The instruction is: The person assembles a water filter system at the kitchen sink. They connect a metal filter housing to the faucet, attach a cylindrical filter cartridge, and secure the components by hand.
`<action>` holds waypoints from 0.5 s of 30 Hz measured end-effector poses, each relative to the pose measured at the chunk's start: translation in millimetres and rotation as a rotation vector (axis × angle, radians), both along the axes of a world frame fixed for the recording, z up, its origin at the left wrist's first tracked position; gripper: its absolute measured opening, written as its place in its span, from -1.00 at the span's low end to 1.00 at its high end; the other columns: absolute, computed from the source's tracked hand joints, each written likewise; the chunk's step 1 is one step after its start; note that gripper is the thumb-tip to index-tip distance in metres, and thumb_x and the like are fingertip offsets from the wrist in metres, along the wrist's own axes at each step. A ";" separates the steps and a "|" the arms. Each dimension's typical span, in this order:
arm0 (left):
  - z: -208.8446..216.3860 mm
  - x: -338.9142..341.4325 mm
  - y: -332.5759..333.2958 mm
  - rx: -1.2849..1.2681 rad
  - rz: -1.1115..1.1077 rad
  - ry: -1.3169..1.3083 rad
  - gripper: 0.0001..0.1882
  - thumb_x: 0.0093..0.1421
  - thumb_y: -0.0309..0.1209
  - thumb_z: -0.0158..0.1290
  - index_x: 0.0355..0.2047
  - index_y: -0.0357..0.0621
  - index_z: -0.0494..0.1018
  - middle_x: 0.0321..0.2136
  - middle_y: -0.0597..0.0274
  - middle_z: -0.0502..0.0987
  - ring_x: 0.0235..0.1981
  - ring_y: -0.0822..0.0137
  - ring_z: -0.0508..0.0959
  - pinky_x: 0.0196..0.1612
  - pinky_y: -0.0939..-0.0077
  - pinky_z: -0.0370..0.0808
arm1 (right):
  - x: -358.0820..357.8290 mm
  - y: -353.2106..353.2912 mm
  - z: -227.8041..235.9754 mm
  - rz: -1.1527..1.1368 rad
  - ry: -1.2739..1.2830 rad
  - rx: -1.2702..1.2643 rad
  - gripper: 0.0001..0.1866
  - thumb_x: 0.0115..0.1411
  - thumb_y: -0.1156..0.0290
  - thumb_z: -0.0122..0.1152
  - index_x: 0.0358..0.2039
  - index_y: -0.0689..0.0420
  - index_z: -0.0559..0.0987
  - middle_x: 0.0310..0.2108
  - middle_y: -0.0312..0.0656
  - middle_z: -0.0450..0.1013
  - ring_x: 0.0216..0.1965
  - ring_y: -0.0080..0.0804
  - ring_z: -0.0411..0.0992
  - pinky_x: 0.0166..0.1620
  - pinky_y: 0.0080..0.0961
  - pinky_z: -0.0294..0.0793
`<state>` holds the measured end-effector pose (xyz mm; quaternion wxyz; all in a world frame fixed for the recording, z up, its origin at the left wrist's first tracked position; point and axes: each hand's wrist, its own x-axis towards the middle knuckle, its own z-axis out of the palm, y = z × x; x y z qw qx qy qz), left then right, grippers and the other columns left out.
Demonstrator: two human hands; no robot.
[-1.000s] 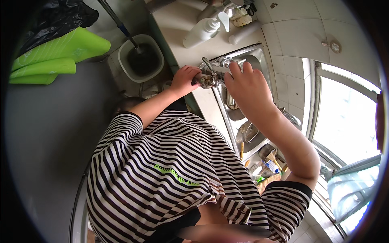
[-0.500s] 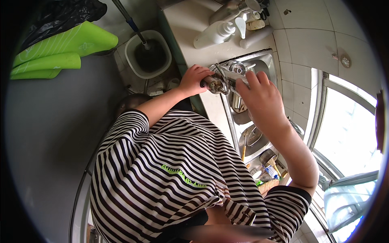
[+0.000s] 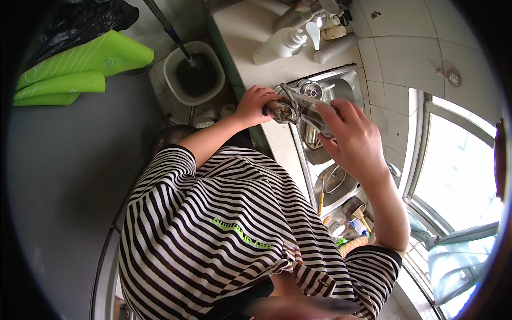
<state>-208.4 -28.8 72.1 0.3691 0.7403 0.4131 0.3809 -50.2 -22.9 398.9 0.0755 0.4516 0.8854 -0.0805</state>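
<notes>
Over the near edge of the steel sink [image 3: 352,80], both hands are on a shiny metal object [image 3: 312,114] whose exact kind I cannot make out. It has a long, tube-like body, a wire-like metal loop around it and a dark end. My left hand [image 3: 253,106] is closed around that dark end at the counter's edge. On the other end, my right hand [image 3: 354,133] grips the body between thumb and fingers. The palm side of both hands is hidden. Behind the object, a round metal fitting [image 3: 310,89] shows in the sink.
A white pump bottle [image 3: 280,45] and metal containers stand on the counter [image 3: 240,32] beyond the sink. Handled utensils [image 3: 321,200] lie in the nearer basin. On the left are a bucket [image 3: 169,74] holding a mop and a green mat [image 3: 106,53]. Tiled wall and window border the right.
My right hand has moved slightly right and nearer along the metal object, showing more of its body and the thumb below. My left hand stays nearly still.
</notes>
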 end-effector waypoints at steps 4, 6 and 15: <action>-0.8 -0.4 -0.2 -0.004 0.004 -0.007 -0.40 -0.24 -0.37 0.29 -0.05 0.06 0.55 -0.08 0.31 0.53 -0.04 0.10 0.44 0.07 0.21 0.39 | 2.4 0.3 -0.6 -0.041 -0.004 -0.003 -0.37 -0.14 0.36 0.51 0.01 0.03 0.50 -0.10 -0.17 0.44 -0.16 -0.25 0.51 -0.25 -0.36 0.58; -0.2 -0.4 -0.5 -0.012 0.006 -0.010 -0.40 -0.24 -0.37 0.29 -0.05 0.06 0.56 -0.08 0.31 0.53 -0.03 0.10 0.44 0.07 0.21 0.39 | 0.7 0.4 2.7 -0.066 -0.001 -0.020 -0.37 -0.14 0.34 0.51 0.01 0.02 0.50 -0.11 -0.18 0.44 -0.16 -0.27 0.51 -0.26 -0.37 0.58; 6.5 -2.7 -0.2 -0.041 -0.007 0.002 -0.39 -0.24 -0.36 0.30 -0.04 0.07 0.56 -0.08 0.32 0.52 -0.03 0.11 0.44 0.08 0.22 0.39 | 8.4 -4.3 -10.3 -0.177 -0.016 -0.059 -0.33 -0.12 0.35 0.51 0.06 0.02 0.47 -0.11 -0.17 0.42 -0.37 -0.20 0.54 -0.31 -0.33 0.56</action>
